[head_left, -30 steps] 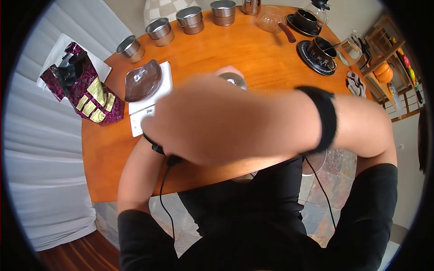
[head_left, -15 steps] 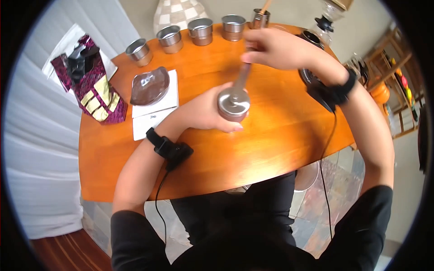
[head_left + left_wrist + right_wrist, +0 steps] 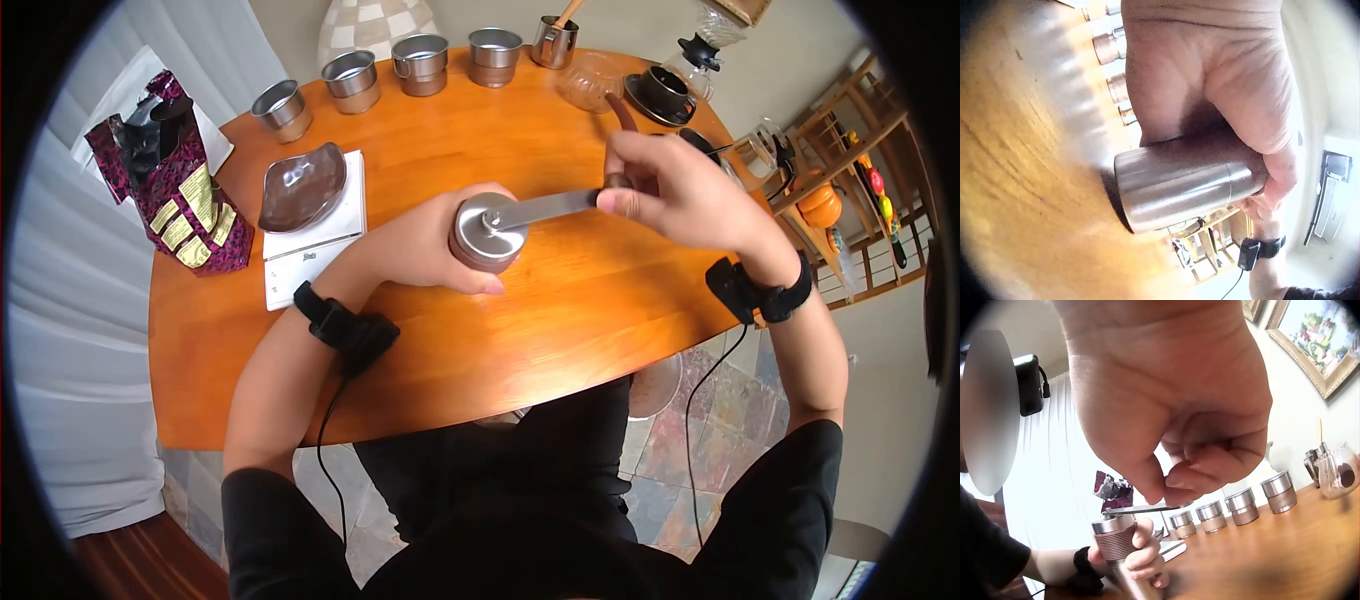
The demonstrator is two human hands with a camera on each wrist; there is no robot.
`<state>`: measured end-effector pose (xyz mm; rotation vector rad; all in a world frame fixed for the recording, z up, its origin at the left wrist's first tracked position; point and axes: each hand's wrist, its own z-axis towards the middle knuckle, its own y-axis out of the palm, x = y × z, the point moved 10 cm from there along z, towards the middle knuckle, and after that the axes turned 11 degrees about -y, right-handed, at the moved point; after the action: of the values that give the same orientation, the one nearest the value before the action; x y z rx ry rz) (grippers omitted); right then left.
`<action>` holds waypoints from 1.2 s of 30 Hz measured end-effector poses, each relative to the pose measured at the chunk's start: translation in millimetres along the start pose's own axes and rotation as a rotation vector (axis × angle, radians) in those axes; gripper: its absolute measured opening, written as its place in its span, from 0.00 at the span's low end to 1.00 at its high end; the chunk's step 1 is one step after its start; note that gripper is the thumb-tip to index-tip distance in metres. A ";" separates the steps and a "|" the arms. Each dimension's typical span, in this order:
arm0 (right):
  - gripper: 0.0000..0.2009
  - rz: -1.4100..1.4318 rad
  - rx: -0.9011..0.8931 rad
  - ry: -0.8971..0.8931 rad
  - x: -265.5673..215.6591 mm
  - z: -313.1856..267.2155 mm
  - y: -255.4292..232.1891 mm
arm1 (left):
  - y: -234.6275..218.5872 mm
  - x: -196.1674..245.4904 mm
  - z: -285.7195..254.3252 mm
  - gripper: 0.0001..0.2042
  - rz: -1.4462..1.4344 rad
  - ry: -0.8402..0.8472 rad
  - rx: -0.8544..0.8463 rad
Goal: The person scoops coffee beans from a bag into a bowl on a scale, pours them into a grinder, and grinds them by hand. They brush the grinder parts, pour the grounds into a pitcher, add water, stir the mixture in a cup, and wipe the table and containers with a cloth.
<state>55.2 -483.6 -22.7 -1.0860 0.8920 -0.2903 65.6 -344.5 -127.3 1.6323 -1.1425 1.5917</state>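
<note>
A cylindrical metal hand grinder (image 3: 490,232) with a ribbed brown band (image 3: 1115,544) stands upright in my left hand (image 3: 430,240), whose fingers and thumb wrap round its upper body. In the left wrist view the steel lower body (image 3: 1172,190) shows below the palm. From the lid a flat crank arm (image 3: 548,208) reaches out to the right. My right hand (image 3: 680,190) pinches the knob at the crank's end between thumb and fingers; the knob is mostly hidden in the right wrist view.
A brown dish (image 3: 304,187) sits on a white scale (image 3: 312,270) at left, beside a purple bag (image 3: 185,200). Several metal cups (image 3: 420,65) line the back edge. A glass server (image 3: 590,82) and black cup (image 3: 664,94) are at back right.
My right hand has swung the crank from pointing away at the back to pointing right. Earlier, the right forearm crossed in front of the grinder. My left hand keeps its grip.
</note>
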 end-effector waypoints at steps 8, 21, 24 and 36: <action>0.13 0.197 -0.092 -0.050 -52.8 -39.0 37.9 | -12.6 -2.4 -0.3 0.29 -0.069 -0.004 0.069; 0.41 0.482 0.029 0.033 -23.5 -39.4 79.3 | -23.4 -14.6 -3.2 0.28 -0.174 -0.012 0.132; 0.39 0.406 0.092 0.047 18.1 -17.6 101.7 | -23.2 -8.8 -0.1 0.35 -0.024 0.072 0.125; 0.31 0.744 0.190 -0.025 17.5 48.4 114.8 | -35.0 41.9 -46.0 0.33 0.596 -0.188 0.387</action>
<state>78.7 -409.3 -121.5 -0.5254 1.1544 0.2534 70.7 -295.8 -75.4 1.8151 -1.6048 2.1755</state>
